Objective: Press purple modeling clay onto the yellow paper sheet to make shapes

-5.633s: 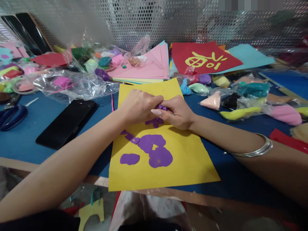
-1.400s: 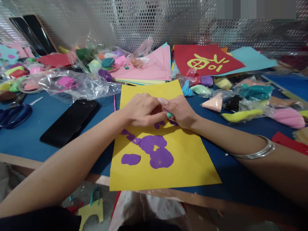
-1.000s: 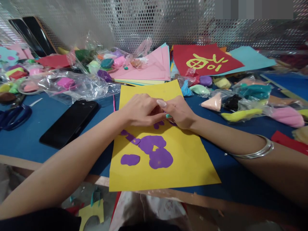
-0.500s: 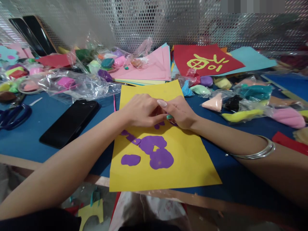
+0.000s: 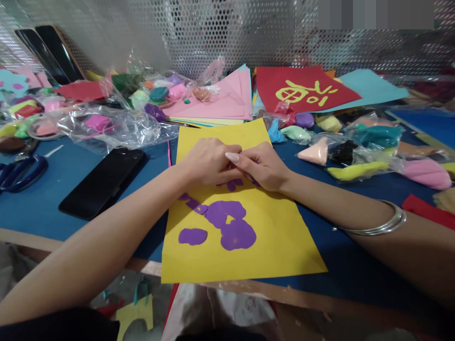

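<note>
A yellow sheet of paper [image 5: 287, 251] lies in front of me with flattened purple clay shapes [image 5: 238, 234] stuck on its lower half. Over its upper part, my left hand [image 5: 209, 161] and my right hand [image 5: 267, 166] meet, fingers curled and pressed into each other. The right thumb rests on the left hand's fingers. Whatever is between them, if anything, is hidden. More purple clay [image 5: 232, 183] shows just beneath the hands, partly covered by them. A separate purple oval [image 5: 192, 236] sits at the sheet's lower left.
A black phone [image 5: 103, 182] and blue-handled scissors [image 5: 24, 173] lie to the left. Bagged clay [image 5: 377, 137] in several colours spreads along the back and right. Behind are pink paper [image 5: 231, 97] and a red sheet [image 5: 341, 90] with yellow shapes. A perforated metal panel [image 5: 213, 38] stands behind.
My hands have closed more tightly together. The right thumb has shifted left and down over the left fingers, and the left thumb's green nail is now out of sight. The paper stays put.
</note>
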Available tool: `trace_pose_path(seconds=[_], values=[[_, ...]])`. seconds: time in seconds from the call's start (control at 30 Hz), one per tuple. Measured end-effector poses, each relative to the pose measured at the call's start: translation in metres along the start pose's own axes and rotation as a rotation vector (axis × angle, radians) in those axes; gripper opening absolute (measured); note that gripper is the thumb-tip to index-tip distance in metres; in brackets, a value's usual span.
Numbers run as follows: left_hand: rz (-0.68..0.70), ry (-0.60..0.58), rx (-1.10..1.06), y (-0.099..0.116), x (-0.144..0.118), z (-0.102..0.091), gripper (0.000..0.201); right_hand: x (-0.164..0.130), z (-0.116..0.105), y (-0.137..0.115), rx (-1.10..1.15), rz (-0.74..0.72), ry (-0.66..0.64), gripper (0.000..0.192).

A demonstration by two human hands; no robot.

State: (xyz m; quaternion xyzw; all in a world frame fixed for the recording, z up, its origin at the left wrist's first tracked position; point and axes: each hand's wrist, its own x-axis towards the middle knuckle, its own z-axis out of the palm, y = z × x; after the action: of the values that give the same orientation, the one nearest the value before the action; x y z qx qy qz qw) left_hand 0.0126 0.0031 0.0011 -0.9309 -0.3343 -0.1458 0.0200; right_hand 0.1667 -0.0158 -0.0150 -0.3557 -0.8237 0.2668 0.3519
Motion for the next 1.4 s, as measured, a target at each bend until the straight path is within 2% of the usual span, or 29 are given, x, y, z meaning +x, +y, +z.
trace_pose_path(seconds=[0.47, 0.67, 1.1, 1.4], values=[[-0.007, 0.035, 0.053, 0.0009, 0.0001, 0.0012, 0.026, 0.0017, -0.0003, 0.003, -0.081, -0.046, 0.018, 0.052], [0.058, 0.074, 0.102, -0.0011, -0.0003, 0.0015, 0.024, 0.0, 0.0009, 0.0043, -0.117, -0.071, 0.003, 0.051], [0.113, 0.064, 0.054, 0.0005, -0.0006, -0.0023, 0.024, -0.0008, 0.0014, 0.0046, -0.199, -0.128, 0.01, 0.051], [0.072, 0.03, 0.057, -0.002, -0.0005, -0.0029, 0.023, -0.0013, -0.0004, 0.0022, -0.189, -0.14, -0.009, 0.049]])
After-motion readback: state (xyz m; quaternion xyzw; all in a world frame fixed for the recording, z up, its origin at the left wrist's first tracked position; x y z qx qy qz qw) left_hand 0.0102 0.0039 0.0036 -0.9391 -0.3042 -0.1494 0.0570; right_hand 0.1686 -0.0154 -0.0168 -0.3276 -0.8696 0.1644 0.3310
